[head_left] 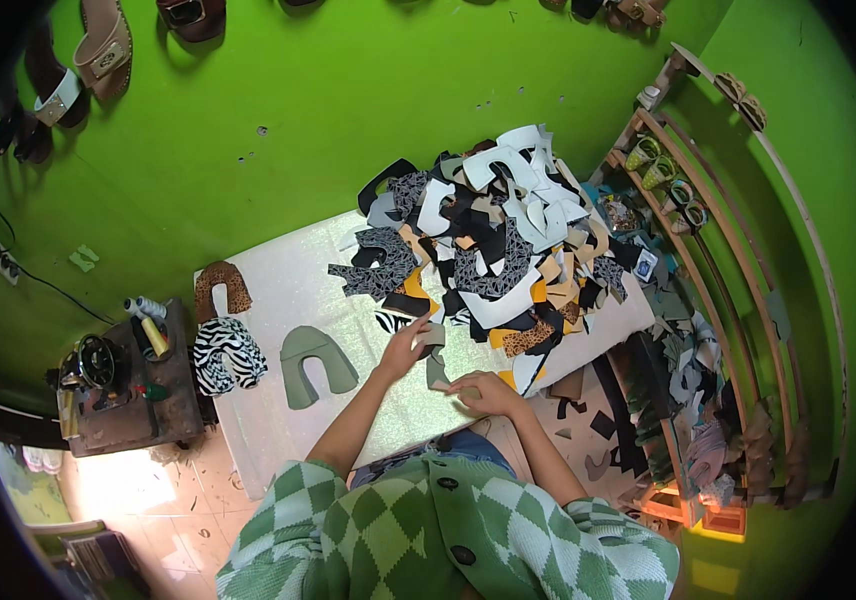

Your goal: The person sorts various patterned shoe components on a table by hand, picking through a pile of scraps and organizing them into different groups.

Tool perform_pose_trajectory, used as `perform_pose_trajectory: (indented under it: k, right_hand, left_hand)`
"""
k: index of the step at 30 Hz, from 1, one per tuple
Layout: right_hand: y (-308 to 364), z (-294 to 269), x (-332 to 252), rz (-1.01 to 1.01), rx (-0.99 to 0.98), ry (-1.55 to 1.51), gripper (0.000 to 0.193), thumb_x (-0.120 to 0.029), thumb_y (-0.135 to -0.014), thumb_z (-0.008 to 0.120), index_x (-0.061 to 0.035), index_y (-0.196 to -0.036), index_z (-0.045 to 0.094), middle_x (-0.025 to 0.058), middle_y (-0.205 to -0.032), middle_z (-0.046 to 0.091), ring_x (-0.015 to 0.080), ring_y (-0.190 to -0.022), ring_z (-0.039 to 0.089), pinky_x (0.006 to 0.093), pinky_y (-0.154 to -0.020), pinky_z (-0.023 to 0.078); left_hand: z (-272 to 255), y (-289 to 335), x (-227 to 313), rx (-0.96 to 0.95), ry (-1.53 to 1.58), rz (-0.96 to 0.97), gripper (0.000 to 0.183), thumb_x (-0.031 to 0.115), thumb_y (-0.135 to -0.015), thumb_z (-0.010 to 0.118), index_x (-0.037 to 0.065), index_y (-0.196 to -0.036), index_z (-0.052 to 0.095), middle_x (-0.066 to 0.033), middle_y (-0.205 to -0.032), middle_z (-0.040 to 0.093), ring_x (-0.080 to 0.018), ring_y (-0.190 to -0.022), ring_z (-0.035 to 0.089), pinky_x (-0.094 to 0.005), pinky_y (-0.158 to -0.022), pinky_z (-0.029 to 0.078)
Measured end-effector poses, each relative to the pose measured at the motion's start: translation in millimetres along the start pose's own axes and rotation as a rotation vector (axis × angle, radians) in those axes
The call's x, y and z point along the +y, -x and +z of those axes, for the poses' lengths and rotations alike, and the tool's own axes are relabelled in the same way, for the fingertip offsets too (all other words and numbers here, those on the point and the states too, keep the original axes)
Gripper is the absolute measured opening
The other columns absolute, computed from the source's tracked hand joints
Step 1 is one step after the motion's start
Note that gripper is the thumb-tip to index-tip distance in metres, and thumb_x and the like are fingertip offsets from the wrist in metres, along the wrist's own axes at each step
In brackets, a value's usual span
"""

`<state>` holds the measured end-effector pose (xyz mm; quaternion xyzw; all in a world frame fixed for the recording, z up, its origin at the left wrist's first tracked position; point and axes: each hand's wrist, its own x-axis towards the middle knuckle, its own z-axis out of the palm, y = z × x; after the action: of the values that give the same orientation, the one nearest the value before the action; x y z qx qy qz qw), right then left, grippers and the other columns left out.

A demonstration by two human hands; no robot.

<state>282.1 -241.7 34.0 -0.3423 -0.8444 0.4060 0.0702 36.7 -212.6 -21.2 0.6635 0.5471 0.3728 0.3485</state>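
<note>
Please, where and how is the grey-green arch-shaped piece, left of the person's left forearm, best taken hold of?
Probably at the closed curve of the arch-shaped piece, coming from the near side: the piece lies flat, and the gap between its legs opens that way, leaving the curve's inner edge free to pinch.

Sandals [108, 50] line the green wall [328, 110] and a wooden rack [705, 178]

Bare forearms [356, 420] reached forward from the near side, the left hand [404, 352] extended farther, the right hand [488, 394] nearer, angled leftward.
</note>
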Motion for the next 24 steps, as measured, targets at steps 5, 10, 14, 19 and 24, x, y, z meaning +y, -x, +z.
perform_pose_trajectory:
  k: [5, 10, 14, 19, 24]
  right_hand:
    - [9, 10, 20, 0.166, -0.060, -0.087, 0.031, -0.017, -0.080, 0.060, -0.0101, -0.109, 0.069, 0.0133, -0.111, 0.066, 0.0307, -0.105, 0.061, 0.0366, -0.094, 0.047]
    - [-12, 20, 20, 0.006, 0.161, 0.049, 0.032, -0.011, -0.080, 0.059, -0.0076, -0.112, 0.064, 0.0133, -0.116, 0.059, 0.0321, -0.110, 0.056, 0.0381, -0.095, 0.045]
    - [-44, 30, 9, 0.062, 0.304, 0.149, 0.037, -0.009, -0.077, 0.064, -0.0087, -0.114, 0.058, 0.0119, -0.113, 0.058, 0.0332, -0.106, 0.055, 0.0420, -0.090, 0.046]
    - [-80, 48, 19, 0.206, 0.370, 0.244, 0.039, -0.007, -0.073, 0.068, -0.0061, -0.111, 0.057, 0.0142, -0.102, 0.062, 0.0337, -0.097, 0.059, 0.0437, -0.082, 0.048]
    - [-89, 23, 4, 0.066, 0.314, -0.227, 0.032, -0.004, -0.082, 0.062, -0.0021, -0.113, 0.060, 0.0144, -0.089, 0.064, 0.0243, -0.080, 0.062, 0.0349, -0.075, 0.050]
  left_hand:
    - [14, 7, -6, 0.098, 0.035, 0.028, 0.050, -0.007, -0.085, 0.048, 0.003, -0.133, 0.048, -0.0145, -0.122, 0.061, -0.0260, -0.114, 0.057, -0.0332, -0.100, 0.042]
    - [28, 45, -30, 0.256, 0.012, -0.152, 0.042, -0.004, -0.079, 0.059, 0.002, -0.121, 0.052, -0.0151, -0.109, 0.058, -0.0263, -0.095, 0.059, -0.0364, -0.086, 0.048]
    - [32, 54, -21, 0.248, 0.036, -0.137, 0.041, -0.004, -0.080, 0.058, 0.002, -0.121, 0.051, -0.0125, -0.107, 0.057, -0.0215, -0.094, 0.057, -0.0322, -0.082, 0.048]
    - [26, 55, -14, 0.266, 0.054, -0.120, 0.045, -0.005, -0.080, 0.059, 0.005, -0.123, 0.050, -0.0103, -0.108, 0.057, -0.0188, -0.095, 0.057, -0.0283, -0.072, 0.047]
    - [-4, 52, 19, 0.301, -0.156, 0.048, 0.048, -0.002, -0.077, 0.064, 0.006, -0.123, 0.053, -0.0141, -0.113, 0.054, -0.0280, -0.105, 0.054, -0.0354, -0.090, 0.045]
